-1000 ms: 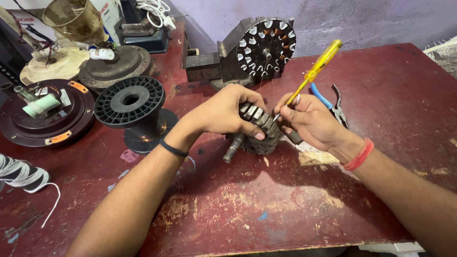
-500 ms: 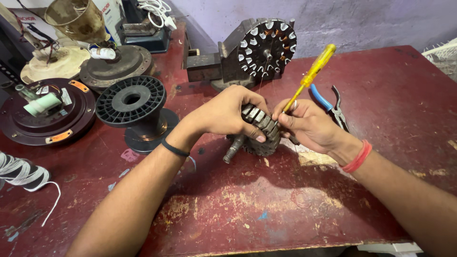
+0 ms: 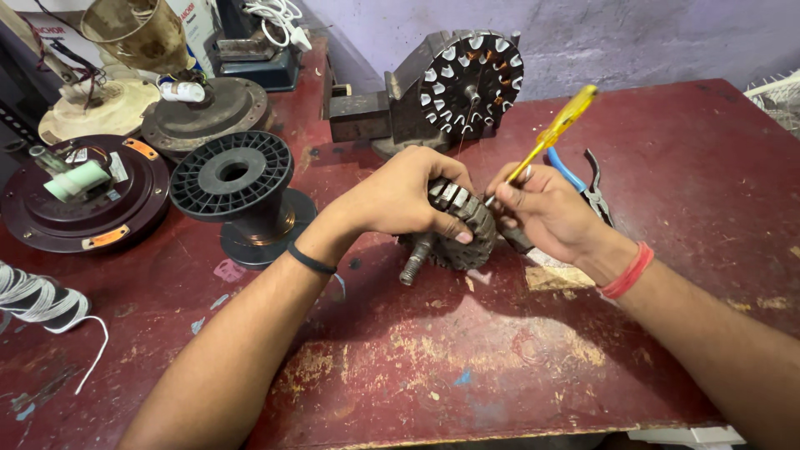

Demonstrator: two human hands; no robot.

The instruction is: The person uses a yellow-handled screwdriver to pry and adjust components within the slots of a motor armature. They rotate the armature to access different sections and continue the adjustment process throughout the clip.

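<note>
A round slotted motor stator (image 3: pixel 462 225) with a short shaft stands on edge on the worn red table (image 3: pixel 500 358). My left hand (image 3: pixel 408 196) grips it over the top, thumb against the slotted rim. My right hand (image 3: pixel 546 208) holds a yellow-handled screwdriver (image 3: pixel 554 133), its handle pointing up and away. The tip goes down to the stator's rim between my two hands. A black band sits on my left wrist and a red band on my right.
Blue-handled pliers (image 3: pixel 587 183) lie just behind my right hand. A second stator on a metal block (image 3: pixel 454 83) stands at the back. A black empty spool (image 3: pixel 237 187), dark round motor housings (image 3: pixel 79 196) and a wire coil (image 3: pixel 33 296) fill the left side.
My hands and the stator stay in place. The screwdriver has shifted only slightly against the stator's rim.
</note>
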